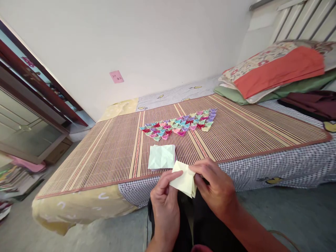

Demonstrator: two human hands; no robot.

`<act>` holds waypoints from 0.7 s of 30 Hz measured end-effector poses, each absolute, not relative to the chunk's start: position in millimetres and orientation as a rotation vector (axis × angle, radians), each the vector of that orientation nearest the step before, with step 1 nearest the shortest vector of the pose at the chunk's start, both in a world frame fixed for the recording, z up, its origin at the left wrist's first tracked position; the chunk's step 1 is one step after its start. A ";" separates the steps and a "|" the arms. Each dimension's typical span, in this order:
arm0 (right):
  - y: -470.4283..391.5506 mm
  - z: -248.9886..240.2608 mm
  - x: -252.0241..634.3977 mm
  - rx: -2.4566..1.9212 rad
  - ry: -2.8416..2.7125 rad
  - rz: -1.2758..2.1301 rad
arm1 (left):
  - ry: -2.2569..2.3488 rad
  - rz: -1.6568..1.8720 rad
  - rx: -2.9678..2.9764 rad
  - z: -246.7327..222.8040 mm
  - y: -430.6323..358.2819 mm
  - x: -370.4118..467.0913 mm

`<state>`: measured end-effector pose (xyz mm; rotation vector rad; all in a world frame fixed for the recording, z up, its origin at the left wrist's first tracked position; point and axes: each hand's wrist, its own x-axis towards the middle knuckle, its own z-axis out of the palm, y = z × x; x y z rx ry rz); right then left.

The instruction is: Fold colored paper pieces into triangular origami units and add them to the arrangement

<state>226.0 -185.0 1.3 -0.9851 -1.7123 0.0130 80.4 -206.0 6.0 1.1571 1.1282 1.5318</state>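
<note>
Left hand (166,201) and right hand (219,188): each grip pinches yellow paper (181,179), by near side of bed (86,203). Stack (161,156) beyond, leftward, on mat (107,154); boats (181,133) farther.

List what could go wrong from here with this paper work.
The pale yellow paper is held by the left hand and right hand above the lap, so it might drop there if it slips.
The stack of creased sheets sits just beyond the left hand, which could nudge it askew.
The small folded pieces stand packed closely; one bump might disturb several.
</note>
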 end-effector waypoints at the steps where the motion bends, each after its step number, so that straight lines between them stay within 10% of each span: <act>1: -185.5 2.1 227.4 -0.977 -1.704 0.025 | 1.108 1.523 1.167 7.6 -208.2 79.8; 21: -196.8 2.5 229.9 -0.804 -1.731 0.157 | 0.883 1.198 0.648 25.8 -196.5 66.5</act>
